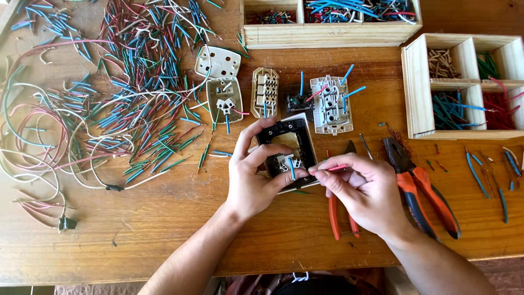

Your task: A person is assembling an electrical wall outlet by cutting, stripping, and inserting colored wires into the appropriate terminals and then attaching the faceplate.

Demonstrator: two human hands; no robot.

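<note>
Head view: at the middle of the wooden bench, the left hand clasps a black switch frame, thumb and fingers wrapped around its left side and lower edge. A small grey switch module with a blue wire stub sits inside the frame. The right hand pinches a short red wire between thumb and forefinger, its tip at the frame's right edge. The right palm hides part of the red-handled cutters lying beneath it; orange-handled pliers lie just right of that hand. Beige and white socket parts line up behind the frame. A tangle of cut wires covers the bench's far-left corner, and compartmented wooden boxes stand along the far and right edges, partly cut off. Bare wood lies open along the near edge.
</note>
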